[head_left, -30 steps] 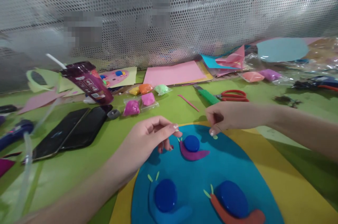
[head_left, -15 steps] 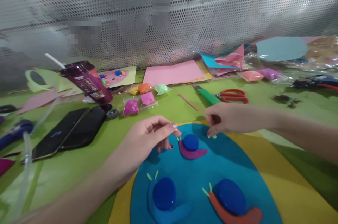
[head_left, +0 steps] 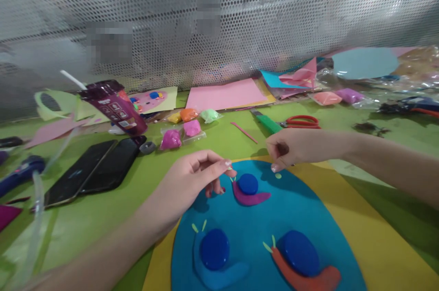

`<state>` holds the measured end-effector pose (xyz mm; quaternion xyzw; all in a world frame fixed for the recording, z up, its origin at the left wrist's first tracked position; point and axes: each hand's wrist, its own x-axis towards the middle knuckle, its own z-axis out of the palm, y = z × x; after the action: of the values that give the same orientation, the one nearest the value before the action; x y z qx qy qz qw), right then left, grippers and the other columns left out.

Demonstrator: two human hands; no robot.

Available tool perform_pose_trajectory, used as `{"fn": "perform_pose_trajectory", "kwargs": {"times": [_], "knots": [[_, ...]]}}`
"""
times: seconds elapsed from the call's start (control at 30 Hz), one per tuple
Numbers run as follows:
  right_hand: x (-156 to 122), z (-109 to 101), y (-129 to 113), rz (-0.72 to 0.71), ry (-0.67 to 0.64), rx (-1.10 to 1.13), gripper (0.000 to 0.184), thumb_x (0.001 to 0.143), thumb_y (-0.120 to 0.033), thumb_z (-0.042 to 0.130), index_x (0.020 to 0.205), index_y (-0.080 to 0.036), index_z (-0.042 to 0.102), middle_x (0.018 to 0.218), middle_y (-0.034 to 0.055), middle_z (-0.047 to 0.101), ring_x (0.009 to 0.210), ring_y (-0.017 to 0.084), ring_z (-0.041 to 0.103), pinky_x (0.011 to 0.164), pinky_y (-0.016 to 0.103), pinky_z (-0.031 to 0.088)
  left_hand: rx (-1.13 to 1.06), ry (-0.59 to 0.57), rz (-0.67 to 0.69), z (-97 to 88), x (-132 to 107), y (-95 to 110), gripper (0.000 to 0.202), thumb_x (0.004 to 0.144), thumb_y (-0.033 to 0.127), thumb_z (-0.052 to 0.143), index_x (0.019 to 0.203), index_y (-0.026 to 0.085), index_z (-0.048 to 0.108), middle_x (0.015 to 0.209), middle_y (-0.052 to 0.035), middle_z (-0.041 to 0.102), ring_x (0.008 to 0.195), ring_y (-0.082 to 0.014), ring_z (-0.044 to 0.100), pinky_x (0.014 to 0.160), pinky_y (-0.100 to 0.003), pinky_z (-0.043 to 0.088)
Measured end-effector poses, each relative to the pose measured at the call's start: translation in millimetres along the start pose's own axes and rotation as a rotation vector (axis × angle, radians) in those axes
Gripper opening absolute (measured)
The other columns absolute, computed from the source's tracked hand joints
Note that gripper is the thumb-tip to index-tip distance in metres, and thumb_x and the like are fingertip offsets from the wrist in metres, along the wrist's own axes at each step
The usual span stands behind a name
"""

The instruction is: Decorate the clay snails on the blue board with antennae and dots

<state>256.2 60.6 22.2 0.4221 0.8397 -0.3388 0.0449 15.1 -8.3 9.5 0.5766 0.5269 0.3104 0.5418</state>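
My left hand (head_left: pixel 200 172) hovers over the upper left of a blue oval sheet (head_left: pixel 260 231), thumb and forefinger pinched together; whatever tiny bit they hold is too small to make out. Beside these fingertips lies a purple clay snail body (head_left: pixel 252 198) with a dark blue round shell (head_left: pixel 248 184) and pale green feelers. My right hand (head_left: pixel 286 150) is curled closed above the oval's upper right edge, nothing visible in it. Just below its thumb, a small pale green clay dot (head_left: pixel 278 176) rests on the sheet. Lower down are a blue snail (head_left: pixel 222 277) and an orange snail (head_left: pixel 307 279).
The oval lies on yellow paper (head_left: pixel 363 218). Behind it are a pink strip (head_left: pixel 244 132), a green cutter (head_left: pixel 268 124), red-handled scissors (head_left: pixel 302 121) and several clay bags (head_left: pixel 170 139). A dark cup (head_left: pixel 116 106) and a black phone (head_left: pixel 111 170) stand left.
My right hand has lifted slightly up and away from the pale green dot, which now shows fully on the blue sheet. My left hand stays almost still.
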Motion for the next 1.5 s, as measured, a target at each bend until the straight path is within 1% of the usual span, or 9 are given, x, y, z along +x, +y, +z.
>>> {"fn": "perform_pose_trajectory", "kwargs": {"times": [0.1, 0.27, 0.43, 0.6, 0.73, 0.97, 1.17, 1.37, 1.5], "knots": [[1, -1, 4, -0.012, -0.04, 0.029, 0.039, 0.069, -0.054, 0.063, 0.068, -0.018, 0.047, 0.063, -0.0027, 0.049, 0.055, 0.01, 0.043, 0.046, 0.022, 0.03, -0.006, -0.001, 0.0, 0.3, -1, 0, 0.022, 0.082, 0.038, 0.058, 0.076, 0.019, 0.064, 0.055, 0.0034, 0.056, 0.053, -0.0078, 0.05, 0.049, -0.017, 0.036], [0, -1, 1, -0.03, -0.005, -0.051, 0.036, 0.07, -0.047, 0.065, 0.063, -0.018, 0.046, 0.062, -0.0032, 0.048, 0.056, 0.01, 0.042, 0.048, 0.024, 0.029, -0.002, -0.013, 0.0, 0.2, 0, 0, 0.02, 0.083, 0.036, 0.057, 0.075, 0.019, 0.065, 0.055, 0.0036, 0.056, 0.053, -0.0071, 0.05, 0.048, -0.016, 0.036], [1, -3, 2, -0.04, -0.068, 0.001, 0.035, 0.07, -0.048, 0.065, 0.066, -0.018, 0.048, 0.062, -0.0043, 0.048, 0.055, 0.009, 0.041, 0.046, 0.023, 0.029, -0.011, -0.004, 0.007, -0.2, 1, -1, 0.022, 0.082, 0.038, 0.058, 0.075, 0.019, 0.064, 0.055, 0.0036, 0.056, 0.052, -0.007, 0.05, 0.047, -0.016, 0.036], [0, -3, 2, -0.042, -0.031, -0.045, 0.036, 0.069, -0.047, 0.066, 0.063, -0.017, 0.047, 0.061, -0.0047, 0.047, 0.054, 0.008, 0.04, 0.046, 0.022, 0.028, -0.036, -0.003, 0.033, 0.1, 1, -1, 0.022, 0.083, 0.038, 0.057, 0.074, 0.019, 0.063, 0.055, 0.0045, 0.055, 0.051, -0.0066, 0.051, 0.046, -0.015, 0.036], [-1, -3, 4, -0.051, -0.069, 0.008, 0.034, 0.07, -0.048, 0.064, 0.067, -0.018, 0.048, 0.062, -0.0045, 0.047, 0.055, 0.009, 0.04, 0.046, 0.022, 0.028, -0.065, -0.011, 0.045, 0.9, 2, -1, 0.021, 0.084, 0.035, 0.057, 0.071, 0.018, 0.06, 0.059, 0.0042, 0.058, 0.05, -0.0061, 0.051, 0.045, -0.015, 0.037], [-4, 0, -6, 0.05, -0.027, -0.083, 0.039, 0.068, -0.053, 0.065, 0.065, -0.018, 0.048, 0.062, -0.0039, 0.049, 0.055, 0.009, 0.042, 0.045, 0.022, 0.028, -0.092, -0.032, 0.034, 0.1, 0, -4, 0.022, 0.083, 0.038, 0.058, 0.072, 0.019, 0.059, 0.066, 0.0031, 0.063, 0.051, -0.0069, 0.053, 0.047, -0.017, 0.039], [-3, -3, -4, 0.054, -0.072, -0.004, 0.04, 0.069, -0.058, 0.061, 0.071, -0.019, 0.049, 0.066, -0.003, 0.05, 0.056, 0.01, 0.042, 0.046, 0.023, 0.03, -0.102, -0.028, 0.016, -0.5, -1, -2, 0.023, 0.082, 0.039, 0.057, 0.073, 0.018, 0.058, 0.062, 0.0029, 0.06, 0.049, -0.0073, 0.052, 0.047, -0.018, 0.039], [-4, 1, -14, 0.073, -0.014, -0.088, 0.038, 0.071, -0.053, 0.061, 0.064, -0.019, 0.046, 0.062, -0.0011, 0.049, 0.054, 0.011, 0.042, 0.045, 0.025, 0.029, -0.084, -0.032, -0.003, 1.0, 0, 2, 0.022, 0.083, 0.036, 0.056, 0.072, 0.017, 0.057, 0.062, 0.0023, 0.06, 0.05, -0.0075, 0.051, 0.048, -0.019, 0.039], [-4, 2, -13, 0.068, -0.018, -0.038, 0.036, 0.071, -0.051, 0.061, 0.066, -0.019, 0.046, 0.064, -0.0017, 0.048, 0.055, 0.011, 0.041, 0.046, 0.025, 0.029, -0.095, -0.03, 0.012, 0.9, 0, -1, 0.022, 0.083, 0.037, 0.056, 0.073, 0.017, 0.058, 0.062, 0.0022, 0.06, 0.05, -0.0073, 0.051, 0.049, -0.018, 0.039]]}}
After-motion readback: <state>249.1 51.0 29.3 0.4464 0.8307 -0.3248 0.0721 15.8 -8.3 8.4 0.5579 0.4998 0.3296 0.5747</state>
